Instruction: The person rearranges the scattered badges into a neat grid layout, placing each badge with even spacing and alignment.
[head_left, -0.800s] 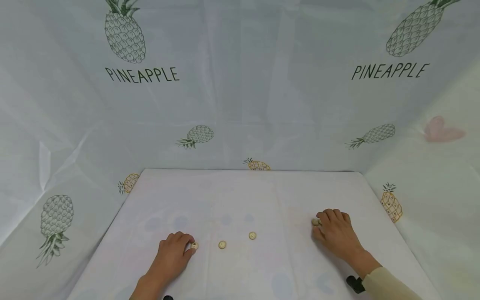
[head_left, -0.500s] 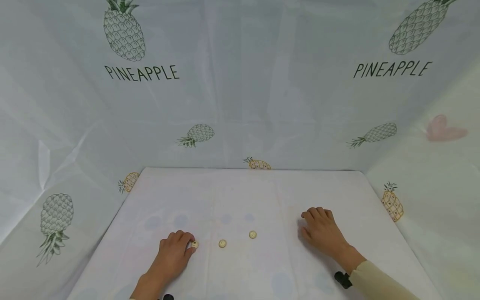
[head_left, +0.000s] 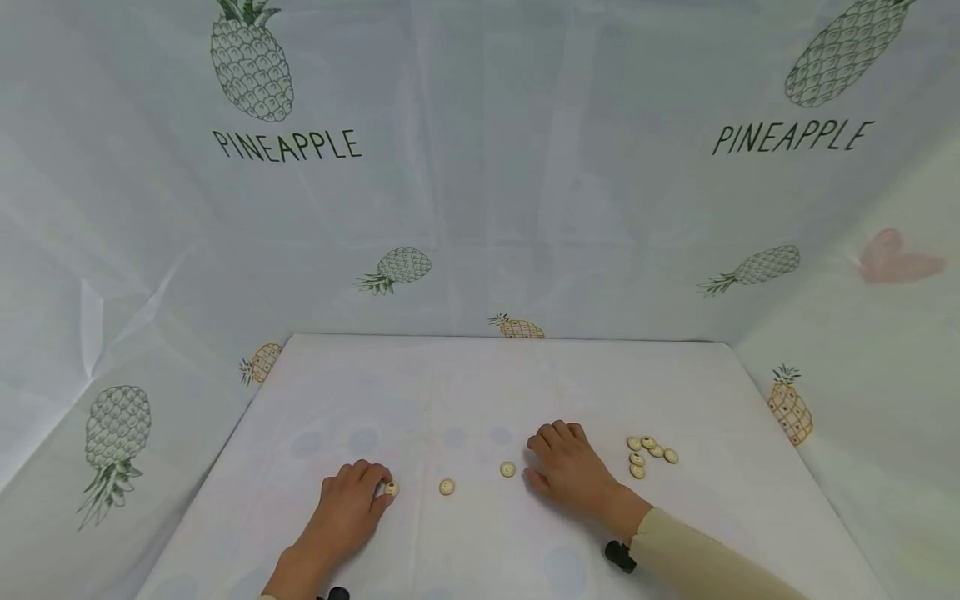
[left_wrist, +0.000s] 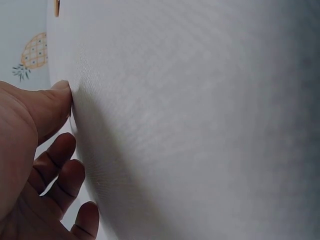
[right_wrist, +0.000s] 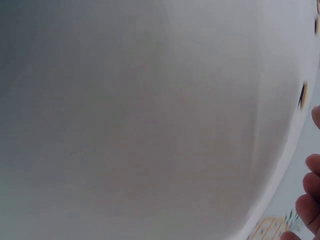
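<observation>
My left hand (head_left: 345, 508) rests at the left of the white table, its thumb and forefinger pinching a small round wooden disc (head_left: 392, 488). To the right of it lie a second disc (head_left: 447, 487) and a third disc (head_left: 507, 469), spaced apart in a loose row. Just beside that third one, my right hand (head_left: 573, 471) hovers with loosely bent fingers and nothing between them. In the right wrist view, a blurred disc edge (right_wrist: 303, 96) shows past the fingertips (right_wrist: 311, 186). The left wrist view shows the thumb (left_wrist: 55, 105) against the cloth, the pinched disc hidden.
Several more discs (head_left: 656, 452) lie in a loose cluster right of my right hand. A white cloth covers the table (head_left: 480, 392). Pineapple-printed sheeting (head_left: 480, 167) hangs behind and along both sides. Black wrist camera parts (head_left: 620, 557) sit beneath the right wrist.
My right hand has swept left from the cluster of discs toward the row, uncovering the cluster. My left hand keeps its place on its disc.
</observation>
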